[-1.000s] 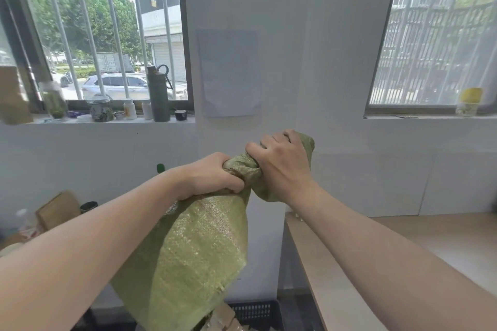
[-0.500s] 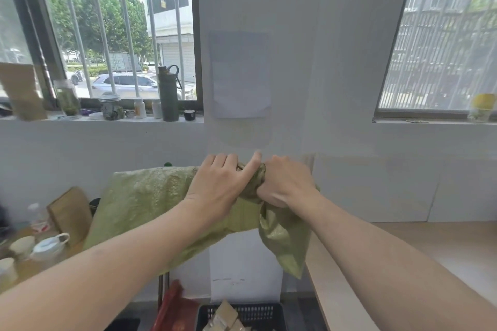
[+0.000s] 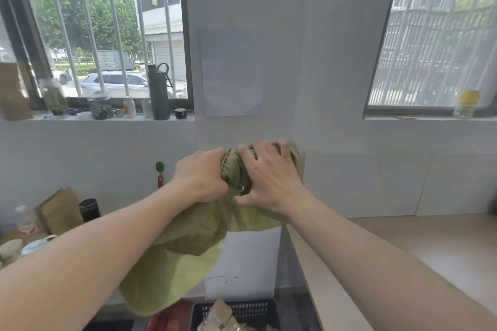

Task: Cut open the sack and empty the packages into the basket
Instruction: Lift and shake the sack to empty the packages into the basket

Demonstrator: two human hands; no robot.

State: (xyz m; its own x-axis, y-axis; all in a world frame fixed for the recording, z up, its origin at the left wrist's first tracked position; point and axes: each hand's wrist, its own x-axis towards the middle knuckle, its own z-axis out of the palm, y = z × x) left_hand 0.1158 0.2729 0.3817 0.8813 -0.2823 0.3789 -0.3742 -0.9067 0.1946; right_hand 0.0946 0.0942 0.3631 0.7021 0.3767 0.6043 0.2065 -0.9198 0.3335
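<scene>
While bunching sack [image 3: 188,250], arms outstretched

The sack [image 3: 185,258] is a pale yellow-green with a fine woven texture, darker olive where it bunches; the basket [image 3: 242,309] is black with a slotted grid wall; the packages [image 3: 220,317] are tan-brown; the desk [image 3: 419,247] is light wood-toned; the bottle [image 3: 158,94] is dark green.
</scene>
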